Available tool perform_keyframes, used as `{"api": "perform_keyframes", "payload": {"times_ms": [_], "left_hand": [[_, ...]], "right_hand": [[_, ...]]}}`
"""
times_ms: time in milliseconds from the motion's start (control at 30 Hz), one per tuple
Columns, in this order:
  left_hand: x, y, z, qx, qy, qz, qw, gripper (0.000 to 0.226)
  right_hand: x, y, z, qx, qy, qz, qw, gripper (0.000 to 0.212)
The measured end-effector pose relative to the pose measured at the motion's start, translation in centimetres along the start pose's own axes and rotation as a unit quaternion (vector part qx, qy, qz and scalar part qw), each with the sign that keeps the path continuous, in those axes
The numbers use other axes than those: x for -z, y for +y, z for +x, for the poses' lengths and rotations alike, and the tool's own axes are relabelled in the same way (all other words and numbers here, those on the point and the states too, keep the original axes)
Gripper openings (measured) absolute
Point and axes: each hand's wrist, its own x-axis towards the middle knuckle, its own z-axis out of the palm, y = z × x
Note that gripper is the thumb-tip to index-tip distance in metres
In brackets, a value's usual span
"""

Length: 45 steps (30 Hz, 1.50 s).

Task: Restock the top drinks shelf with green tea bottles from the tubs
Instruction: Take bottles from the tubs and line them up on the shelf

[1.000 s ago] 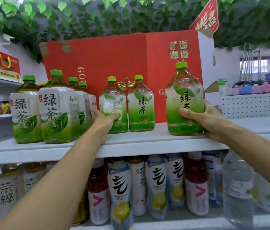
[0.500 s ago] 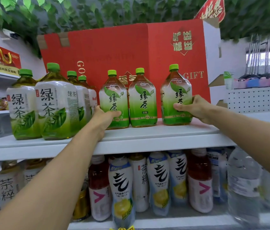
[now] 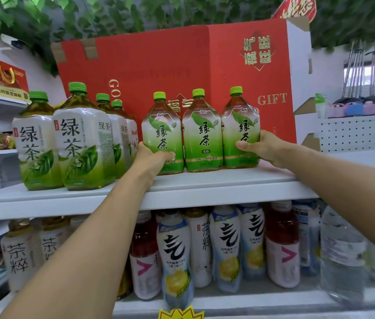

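Note:
Three green tea bottles with green caps stand side by side on the white top shelf [image 3: 204, 187]. My left hand [image 3: 152, 162] grips the lower part of the left bottle [image 3: 162, 132]. My right hand [image 3: 262, 149] is wrapped around the right bottle [image 3: 239, 132], which stands pressed against the middle bottle [image 3: 202, 134]. Larger green tea bottles with white labels [image 3: 83, 139] stand in a group at the shelf's left end. No tub is in view.
A big red gift carton [image 3: 181, 65] stands right behind the bottles. The shelf below holds several mixed drinks [image 3: 225, 245] and a large water bottle [image 3: 340, 256]. A white pegboard rack [image 3: 356, 132] is at right, side shelves with a red box [image 3: 0, 77] at left.
My right hand has slid the right bottle back and to the left until it stands against the middle one. My left hand has stayed on the left bottle.

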Motion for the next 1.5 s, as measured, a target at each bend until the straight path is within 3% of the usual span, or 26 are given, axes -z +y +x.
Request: {"api": "perform_keyframes", "payload": {"times_ms": [33,67,200,267,433,600,867,1133,1367,1500], "left_hand": [[-0.2,0.2,-0.3,-0.003,0.009,0.013,1.000,0.121],[-0.4,0.3,-0.7,-0.011,0.019,0.038,0.999,0.119],[-0.9,1.2,-4.1,-0.124,0.054,0.277,0.951,0.096],[-1.1,1.1,-6.4,-0.214,0.066,0.327,0.918,0.089],[-4.3,0.0,-14.6,-0.333,0.018,0.329,0.884,0.083],[-9.7,-1.0,-22.6,-0.387,-0.031,0.303,0.870,0.081],[-24.9,0.2,-38.4,-0.333,-0.165,0.236,0.898,0.077],[-42.5,0.7,-52.1,-0.288,-0.292,0.243,0.879,0.068],[-55.4,-1.7,-59.6,-0.247,-0.408,0.227,0.849,0.068],[-63.2,-4.3,-63.5,-0.240,-0.514,0.240,0.788,0.066]], "right_hand": [[0.2,0.7,0.6,-0.009,-0.001,-0.021,1.000,0.115],[0.3,0.9,0.3,-0.017,0.000,-0.041,0.999,0.117],[-1.8,-3.6,-8.9,0.033,0.040,-0.177,0.983,0.074],[-2.0,-3.8,-12.4,0.110,0.053,-0.226,0.966,0.070],[-0.4,-2.1,-19.8,0.256,0.161,-0.331,0.894,0.061],[4.9,2.4,-28.4,0.261,0.234,-0.405,0.845,0.057],[20.7,12.6,-43.5,0.123,0.238,-0.500,0.823,0.060],[37.8,23.7,-56.2,-0.050,0.185,-0.554,0.810,0.054],[47.7,31.7,-62.3,-0.208,0.167,-0.504,0.821,0.054],[51.9,38.2,-63.8,-0.268,0.147,-0.478,0.824,0.052]]}}
